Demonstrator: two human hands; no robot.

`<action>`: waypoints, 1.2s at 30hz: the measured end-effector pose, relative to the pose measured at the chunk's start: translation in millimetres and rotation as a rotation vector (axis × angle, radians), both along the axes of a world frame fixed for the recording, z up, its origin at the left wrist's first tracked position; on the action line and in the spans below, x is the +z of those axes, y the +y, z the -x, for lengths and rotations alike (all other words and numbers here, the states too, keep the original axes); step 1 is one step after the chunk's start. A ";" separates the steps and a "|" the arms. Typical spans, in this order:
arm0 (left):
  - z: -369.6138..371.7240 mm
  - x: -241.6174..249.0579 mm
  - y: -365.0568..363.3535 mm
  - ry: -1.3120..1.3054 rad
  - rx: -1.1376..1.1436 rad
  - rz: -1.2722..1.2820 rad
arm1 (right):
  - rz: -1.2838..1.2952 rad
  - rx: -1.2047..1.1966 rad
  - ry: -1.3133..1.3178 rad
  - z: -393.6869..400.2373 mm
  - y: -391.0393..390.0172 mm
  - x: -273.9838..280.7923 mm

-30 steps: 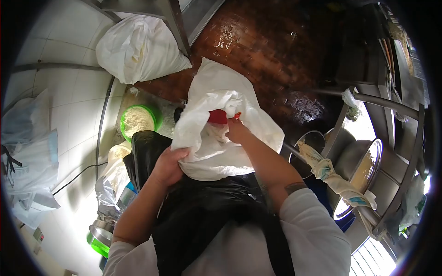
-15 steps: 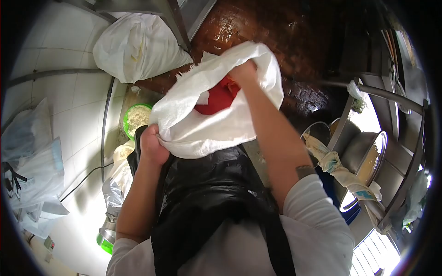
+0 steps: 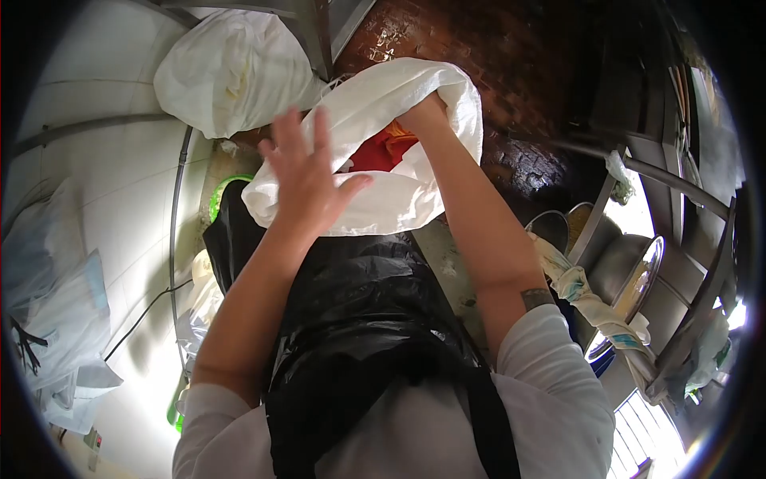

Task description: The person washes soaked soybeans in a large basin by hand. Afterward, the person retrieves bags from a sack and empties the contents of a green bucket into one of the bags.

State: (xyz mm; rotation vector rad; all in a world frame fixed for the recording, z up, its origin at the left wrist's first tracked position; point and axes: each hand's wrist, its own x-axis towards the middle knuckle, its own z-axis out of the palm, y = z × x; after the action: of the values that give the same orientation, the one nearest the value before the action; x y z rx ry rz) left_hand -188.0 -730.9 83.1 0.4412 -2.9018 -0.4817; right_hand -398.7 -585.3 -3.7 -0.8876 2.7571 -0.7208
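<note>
A white woven sack (image 3: 375,203) stands with its mouth facing up, its rim spread wide in front of my black apron (image 3: 351,303). Inside it shows something red (image 3: 373,156) with a crumpled orange part. My right hand (image 3: 427,113) reaches in over the right side of the mouth, its fingers hidden within the sack. Over the left side of the rim, my left hand (image 3: 306,180) is open, fingers spread and slightly blurred, holding nothing.
Another full white sack (image 3: 237,76) leans against the tiled wall at upper left. A green-rimmed basin (image 3: 215,198) sits partly hidden behind my apron's left edge. On the right, a metal rack (image 3: 678,185) holds large metal pans (image 3: 618,275). Wet reddish-brown floor (image 3: 455,36) lies ahead.
My left hand has let go of the sack's left rim and risen over it with fingers spread. The sack's mouth has shifted slightly up and left; my right hand stays inside.
</note>
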 end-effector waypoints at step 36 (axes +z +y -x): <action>64.8 -55.7 -81.8 0.084 0.256 -1.591 | -0.634 0.142 -1.141 -67.4 31.6 -153.3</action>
State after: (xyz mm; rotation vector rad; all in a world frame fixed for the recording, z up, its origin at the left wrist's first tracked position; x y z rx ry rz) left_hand -252.8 -812.7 27.4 0.8353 -1.6809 -2.5007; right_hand -331.4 -553.7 -157.0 -0.3287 1.6766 -0.1624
